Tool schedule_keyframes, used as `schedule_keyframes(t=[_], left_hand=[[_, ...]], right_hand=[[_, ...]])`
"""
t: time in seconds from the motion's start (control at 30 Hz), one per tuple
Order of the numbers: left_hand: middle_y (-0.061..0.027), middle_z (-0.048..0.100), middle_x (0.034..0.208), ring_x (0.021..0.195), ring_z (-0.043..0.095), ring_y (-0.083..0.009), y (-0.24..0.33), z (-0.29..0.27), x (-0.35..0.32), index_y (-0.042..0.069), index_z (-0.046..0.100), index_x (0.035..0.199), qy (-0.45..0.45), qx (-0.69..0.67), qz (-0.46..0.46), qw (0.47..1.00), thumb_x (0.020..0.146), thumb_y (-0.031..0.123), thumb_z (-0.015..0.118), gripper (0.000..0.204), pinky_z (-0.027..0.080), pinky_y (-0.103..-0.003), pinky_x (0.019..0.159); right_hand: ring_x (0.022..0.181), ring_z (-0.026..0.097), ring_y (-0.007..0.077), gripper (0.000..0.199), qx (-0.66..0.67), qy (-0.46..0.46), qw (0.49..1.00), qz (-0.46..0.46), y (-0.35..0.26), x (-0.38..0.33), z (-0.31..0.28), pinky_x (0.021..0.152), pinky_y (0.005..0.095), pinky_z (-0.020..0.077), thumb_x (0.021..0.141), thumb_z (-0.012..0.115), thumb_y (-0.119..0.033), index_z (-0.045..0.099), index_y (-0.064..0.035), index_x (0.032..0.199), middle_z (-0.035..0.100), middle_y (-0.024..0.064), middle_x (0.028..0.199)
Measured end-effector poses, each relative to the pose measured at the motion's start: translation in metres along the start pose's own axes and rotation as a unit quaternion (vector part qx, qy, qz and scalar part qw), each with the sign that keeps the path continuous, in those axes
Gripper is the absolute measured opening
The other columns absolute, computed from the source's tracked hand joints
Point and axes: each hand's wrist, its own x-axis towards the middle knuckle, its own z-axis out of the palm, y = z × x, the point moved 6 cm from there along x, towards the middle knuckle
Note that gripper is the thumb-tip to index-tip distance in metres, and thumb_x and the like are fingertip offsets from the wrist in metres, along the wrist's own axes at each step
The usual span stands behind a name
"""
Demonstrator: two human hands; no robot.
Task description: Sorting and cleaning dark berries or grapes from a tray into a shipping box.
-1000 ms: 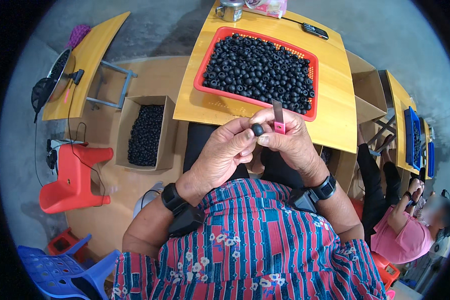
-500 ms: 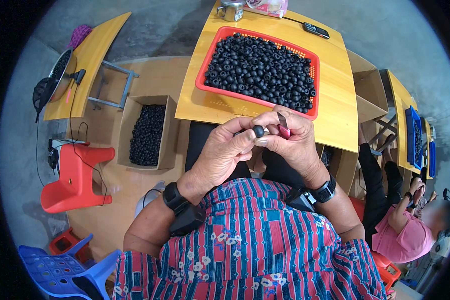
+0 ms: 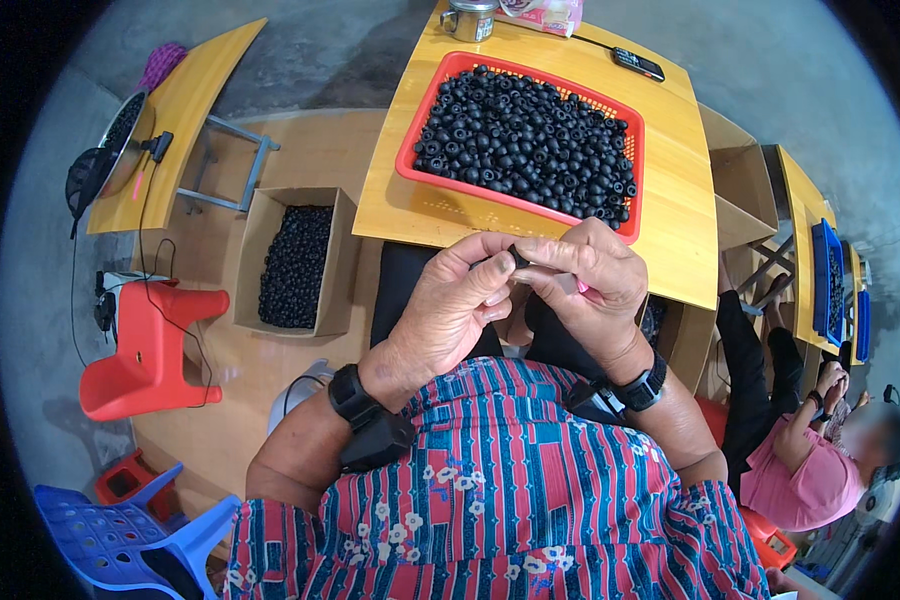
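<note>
Short-sleeved shirt (image 3: 500,500), striped lengthwise in red, blue and dark teal. Small white flower prints scattered over the stripes, thickest near the left shoulder. Forearms bare below the sleeves. Dark trousers visible at the lap. Left wrist: bulky black band (image 3: 368,428) with a boxy black unit on its outer side. Right wrist: matching black band (image 3: 638,388), flatter black block attached toward the elbow. Left hand (image 3: 450,310) and right hand (image 3: 595,285) bare, no gloves or rings visible.
</note>
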Motion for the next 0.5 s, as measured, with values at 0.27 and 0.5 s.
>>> schedule_keyframes(t=[0.27, 0.5], left_hand=[[0.0031, 0.056, 0.088, 0.068, 0.043, -0.0027, 0.003, 0.000, 0.001, 0.005, 0.058, 0.110, 0.054, 0.022, 0.034, 0.998, 0.093, 0.021, 0.059, 0.023, 0.036, -0.018, 0.059], [0.0024, 0.056, 0.089, 0.069, 0.044, -0.0024, 0.014, 0.001, -0.002, 0.004, 0.057, 0.108, 0.031, 0.107, 0.078, 0.991, 0.094, 0.021, 0.059, 0.022, 0.039, -0.017, 0.061]], right_hand=[[0.059, 0.055, 0.0131, 0.025, -0.027, -0.034, 0.995, -0.095, -0.013, -0.002, -0.002, 0.052, 0.0255, 0.0419, 0.067, 0.081, -0.013, 0.070, -0.0050, 0.089, 0.057, 0.0026, 0.069], [0.056, 0.055, 0.0231, 0.029, -0.080, -0.093, 0.991, -0.060, -0.008, -0.003, 0.000, 0.051, 0.0335, 0.0435, 0.080, 0.062, -0.033, 0.067, -0.0097, 0.096, 0.050, 0.0066, 0.067]])
